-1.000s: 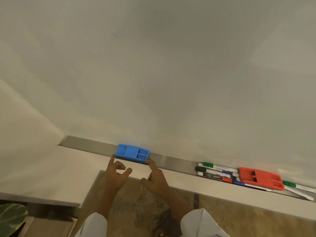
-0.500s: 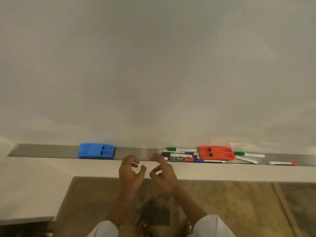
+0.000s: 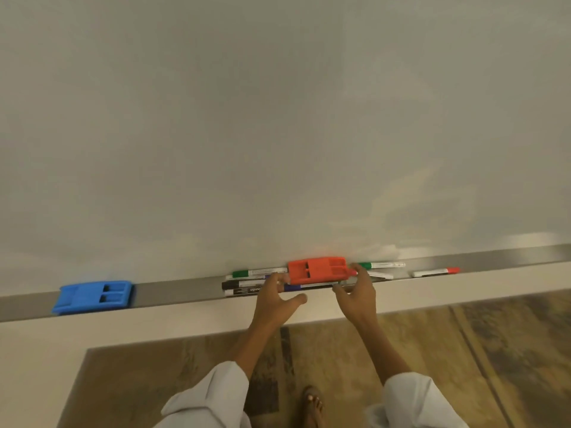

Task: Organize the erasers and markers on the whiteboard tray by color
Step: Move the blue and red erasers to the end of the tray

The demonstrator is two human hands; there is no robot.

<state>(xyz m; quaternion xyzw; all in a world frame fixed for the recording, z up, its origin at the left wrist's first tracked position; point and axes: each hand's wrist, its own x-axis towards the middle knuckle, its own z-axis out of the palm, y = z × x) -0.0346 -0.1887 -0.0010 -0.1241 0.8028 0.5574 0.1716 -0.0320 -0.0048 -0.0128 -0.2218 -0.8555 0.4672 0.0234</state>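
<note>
A red eraser lies on top of several markers in the metal whiteboard tray. My left hand reaches its left end and my right hand its right end, fingers spread, fingertips at the eraser's edges. A blue eraser sits alone at the tray's left. Left of the red eraser lie a green-capped marker and black markers. To its right lie another green-capped marker and, further right, a red-capped marker.
The whiteboard fills the upper view. A white ledge runs below the tray. Under it is patterned brown floor, with a sandalled foot between my white sleeves.
Both hands left the blue eraser and moved right along the tray to the red eraser. The view shifted right, so the blue eraser now sits far left.
</note>
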